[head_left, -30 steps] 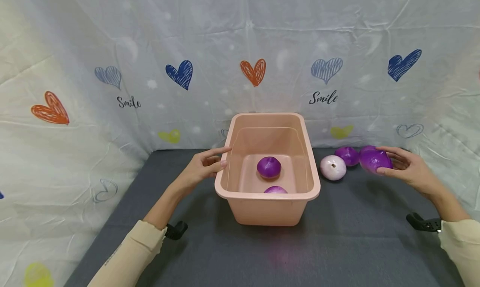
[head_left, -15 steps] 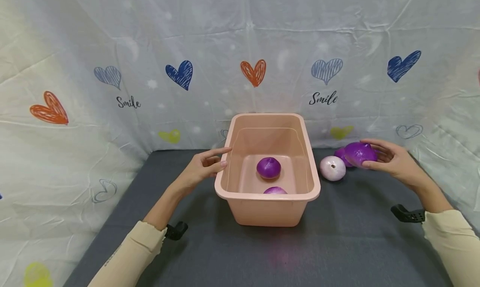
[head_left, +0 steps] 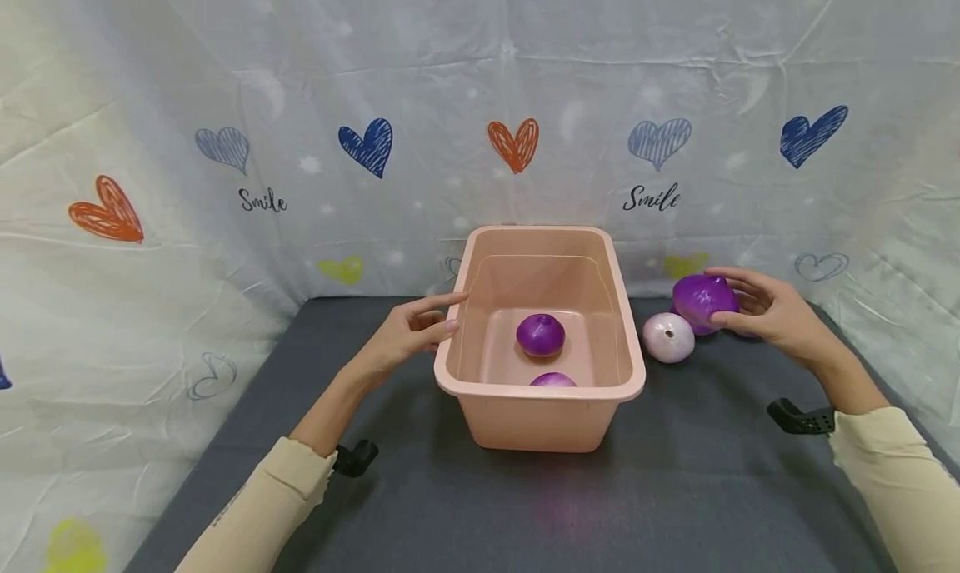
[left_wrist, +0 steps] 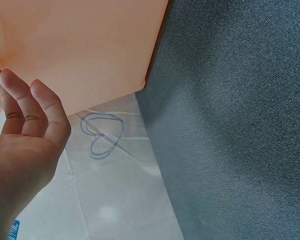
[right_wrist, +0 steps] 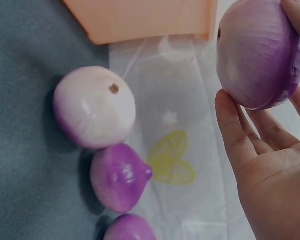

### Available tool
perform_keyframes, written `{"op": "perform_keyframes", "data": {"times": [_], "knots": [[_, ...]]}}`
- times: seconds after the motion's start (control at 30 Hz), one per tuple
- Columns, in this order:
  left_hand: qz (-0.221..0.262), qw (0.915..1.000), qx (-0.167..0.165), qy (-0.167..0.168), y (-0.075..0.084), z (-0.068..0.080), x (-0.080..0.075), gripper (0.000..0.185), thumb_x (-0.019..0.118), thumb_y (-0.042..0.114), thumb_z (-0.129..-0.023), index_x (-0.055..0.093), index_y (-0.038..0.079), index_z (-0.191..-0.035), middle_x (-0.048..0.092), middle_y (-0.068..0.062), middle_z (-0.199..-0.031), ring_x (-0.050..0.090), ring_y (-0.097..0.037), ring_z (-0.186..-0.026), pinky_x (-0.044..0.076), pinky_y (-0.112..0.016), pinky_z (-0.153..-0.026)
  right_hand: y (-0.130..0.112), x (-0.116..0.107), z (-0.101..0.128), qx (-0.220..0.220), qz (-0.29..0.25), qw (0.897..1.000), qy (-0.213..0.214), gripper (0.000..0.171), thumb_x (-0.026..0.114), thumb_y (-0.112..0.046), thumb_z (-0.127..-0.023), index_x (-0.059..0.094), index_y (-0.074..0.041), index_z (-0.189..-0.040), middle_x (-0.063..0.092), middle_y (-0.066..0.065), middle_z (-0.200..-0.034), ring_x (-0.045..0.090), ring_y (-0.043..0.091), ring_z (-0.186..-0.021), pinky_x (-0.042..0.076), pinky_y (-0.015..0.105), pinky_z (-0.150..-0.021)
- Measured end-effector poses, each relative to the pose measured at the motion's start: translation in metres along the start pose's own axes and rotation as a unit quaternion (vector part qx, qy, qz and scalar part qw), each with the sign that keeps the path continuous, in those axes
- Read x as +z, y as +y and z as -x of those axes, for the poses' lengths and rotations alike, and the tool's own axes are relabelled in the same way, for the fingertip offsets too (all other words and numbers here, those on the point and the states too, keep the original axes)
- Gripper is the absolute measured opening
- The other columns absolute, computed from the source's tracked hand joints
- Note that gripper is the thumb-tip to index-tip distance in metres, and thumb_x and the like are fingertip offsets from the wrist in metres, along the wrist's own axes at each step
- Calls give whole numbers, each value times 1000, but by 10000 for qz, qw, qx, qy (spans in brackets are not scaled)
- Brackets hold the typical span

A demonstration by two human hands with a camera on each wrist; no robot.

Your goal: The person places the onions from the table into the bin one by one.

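Observation:
A pink plastic tub (head_left: 540, 387) stands on the grey mat, its outer wall (left_wrist: 80, 45) filling the left wrist view. Inside lie a purple onion (head_left: 540, 336) and a second onion (head_left: 553, 380) half hidden by the near wall. My left hand (head_left: 442, 315) touches the tub's left rim with straight fingers (left_wrist: 20, 105). My right hand (head_left: 738, 306) grips a purple onion (head_left: 701, 300) in the air, right of the tub; thumb and fingers wrap that onion (right_wrist: 257, 55). Below it a pale onion (head_left: 667, 337) rests on the mat.
Beside the pale onion (right_wrist: 95, 107) lie two more purple onions (right_wrist: 119, 176) (right_wrist: 130, 229) against the heart-printed backdrop cloth (head_left: 510, 144). The cloth walls in the mat on three sides. Grey mat (head_left: 675, 490) stretches in front of the tub.
My right hand has lifted the purple onion off the mat and carried it left and up, closer to the tub. The left hand stays at the rim.

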State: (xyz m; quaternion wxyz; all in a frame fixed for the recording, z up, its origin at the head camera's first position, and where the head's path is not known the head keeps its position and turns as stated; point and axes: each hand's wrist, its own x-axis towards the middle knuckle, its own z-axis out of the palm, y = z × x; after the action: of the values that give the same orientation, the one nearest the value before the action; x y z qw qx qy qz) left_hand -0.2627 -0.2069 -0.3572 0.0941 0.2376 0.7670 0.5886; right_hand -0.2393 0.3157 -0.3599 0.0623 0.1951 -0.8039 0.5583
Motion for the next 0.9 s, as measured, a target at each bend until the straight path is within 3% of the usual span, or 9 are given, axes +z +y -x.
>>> {"op": "perform_keyframes", "data": {"times": [0.2,0.43,0.6,0.9], "knots": [[40,10000,13,-5,-1,-1,-1,52,68,24,-100,55,20,-150,62,-28,-125,63,-33,-110,55,-48,-88,-8,2,-6,-83,-222,9997,-94,56,68,8,-94,51,-1,-146,55,3,-137,59,14,-118,53,24,-88],[12,10000,-3,7,-1,1,-2,51,68,23,-100,55,20,-149,63,-25,-125,63,-32,-110,56,-44,-85,-18,7,-14,73,-208,9997,-87,55,69,1,-95,51,-4,-147,50,9,-140,56,14,-120,52,24,-89],[77,10000,23,-21,0,1,-3,51,67,22,-100,55,19,-150,64,-25,-124,63,-33,-110,55,-48,-87,-25,9,-20,63,-143,9998,-89,57,70,0,-95,50,-5,-148,48,10,-143,55,15,-121,51,23,-90],[28,10000,-59,-48,2,0,0,51,68,24,-100,55,20,-150,61,-25,-130,63,-31,-113,56,-44,-87,-36,20,-37,-231,-48,9995,-218,60,74,-1,-92,52,-8,-148,48,12,-147,48,28,-131,48,22,-95]]}}
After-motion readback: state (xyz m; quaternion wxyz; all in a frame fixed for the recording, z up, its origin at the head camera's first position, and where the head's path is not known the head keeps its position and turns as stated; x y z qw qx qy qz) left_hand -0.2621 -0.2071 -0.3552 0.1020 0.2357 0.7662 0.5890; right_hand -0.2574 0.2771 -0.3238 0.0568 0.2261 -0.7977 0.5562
